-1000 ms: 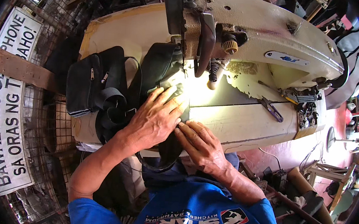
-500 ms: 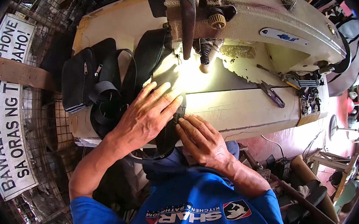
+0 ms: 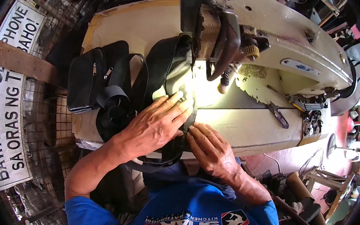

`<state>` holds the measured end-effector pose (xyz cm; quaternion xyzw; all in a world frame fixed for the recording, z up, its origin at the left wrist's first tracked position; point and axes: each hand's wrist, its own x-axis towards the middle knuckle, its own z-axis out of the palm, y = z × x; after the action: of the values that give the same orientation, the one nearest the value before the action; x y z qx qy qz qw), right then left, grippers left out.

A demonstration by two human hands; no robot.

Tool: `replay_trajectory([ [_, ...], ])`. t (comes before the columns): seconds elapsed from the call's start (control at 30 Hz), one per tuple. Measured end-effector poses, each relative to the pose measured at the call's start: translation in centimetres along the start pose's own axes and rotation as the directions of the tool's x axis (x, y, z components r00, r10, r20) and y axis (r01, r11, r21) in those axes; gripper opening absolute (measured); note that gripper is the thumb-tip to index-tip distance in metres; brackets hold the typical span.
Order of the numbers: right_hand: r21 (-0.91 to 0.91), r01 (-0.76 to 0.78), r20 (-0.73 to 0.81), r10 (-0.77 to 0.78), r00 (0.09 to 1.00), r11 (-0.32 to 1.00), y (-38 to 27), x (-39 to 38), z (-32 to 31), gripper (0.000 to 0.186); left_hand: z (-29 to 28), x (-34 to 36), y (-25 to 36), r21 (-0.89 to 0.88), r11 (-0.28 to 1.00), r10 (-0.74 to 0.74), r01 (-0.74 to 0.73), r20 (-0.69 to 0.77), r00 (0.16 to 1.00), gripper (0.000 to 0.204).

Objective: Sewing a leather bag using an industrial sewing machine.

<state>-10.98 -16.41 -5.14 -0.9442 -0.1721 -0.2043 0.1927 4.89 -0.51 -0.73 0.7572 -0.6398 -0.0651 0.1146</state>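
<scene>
A black fabric piece (image 3: 158, 67), like part of a bag, lies on the sewing machine's table with its far end beside the needle area. My left hand (image 3: 151, 123) rests on it, fingers stretched out and fingertips in the bright lamp light. On its right edge, close to the table's front, my right hand (image 3: 213, 152) grips the fabric between fingers and a hidden thumb. The sewing machine (image 3: 276, 39) stands just beyond both hands; its needle tip cannot be made out. Part of the fabric hangs over the front edge towards my lap.
Left of my hands sit a small black zipped bag (image 3: 82, 80) and a coiled black strap (image 3: 115, 96). Thread snips (image 3: 279, 116) and several bobbins (image 3: 311, 128) lie to the right. Wire mesh (image 3: 63, 121) and a white sign (image 3: 6, 140) border the left side.
The whole view has shifted, so the machine and table appear farther right. Both hands keep nearly the same place on the black fabric.
</scene>
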Motion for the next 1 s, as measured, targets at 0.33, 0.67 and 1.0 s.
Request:
replay_trajectory([
  [0.33,0.017,-0.019,0.077,0.018,0.997,1.0,2.6,1.9,-0.1,0.047,-0.4,1.8,-2.5,-0.003,1.0,-0.01,0.01,-0.046,0.999,0.061],
  [0.67,0.007,-0.044,0.108,0.043,0.993,0.999,4.6,3.5,-0.5,0.045,-0.5,3.1,-4.2,-0.034,0.999,-0.024,0.023,-0.018,1.0,0.046],
  [1.0,0.02,-0.13,0.186,0.124,0.975,0.991,6.1,5.0,0.6,0.042,-1.0,3.7,-6.2,0.026,0.999,-0.018,0.019,-0.045,0.999,0.047],
])
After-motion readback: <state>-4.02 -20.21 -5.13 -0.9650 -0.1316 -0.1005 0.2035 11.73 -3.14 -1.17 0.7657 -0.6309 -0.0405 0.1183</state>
